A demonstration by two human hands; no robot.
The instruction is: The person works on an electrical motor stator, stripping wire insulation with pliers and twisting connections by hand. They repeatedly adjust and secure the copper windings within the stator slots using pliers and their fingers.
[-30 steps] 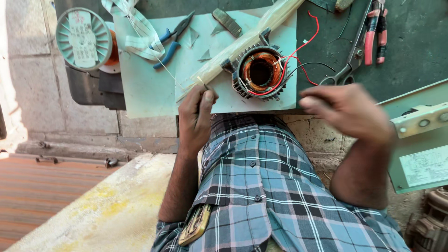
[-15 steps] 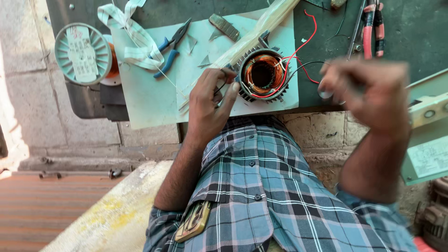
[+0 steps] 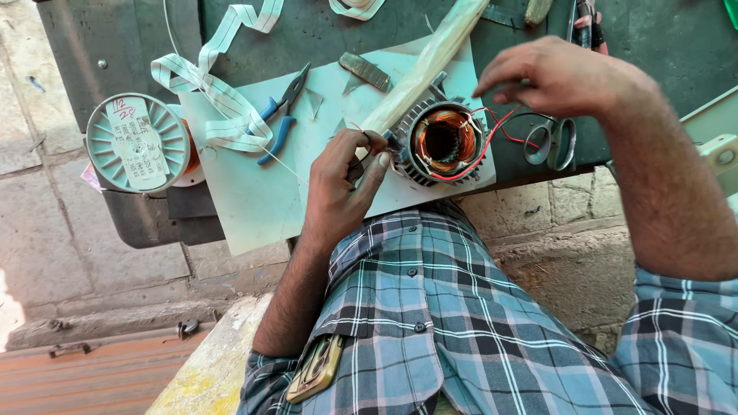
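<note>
The left hand (image 3: 346, 173) pinched the edge of one motor stator (image 3: 444, 144) lying on the pale sheet (image 3: 254, 207). The right hand (image 3: 557, 77), fingers bunched, seemingly drew thin wire above it. Steady tension and a braced stator would serve best. One pair of blue pliers (image 3: 280, 115), one spool (image 3: 138, 142), one pair of scissors (image 3: 552, 142).

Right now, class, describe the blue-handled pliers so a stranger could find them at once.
Start at the pale sheet lying on the dark green workbench. Near its top edge, between the striped white tape and the left hand, lie the pliers. They alone have blue handles and dark jaws.
</note>
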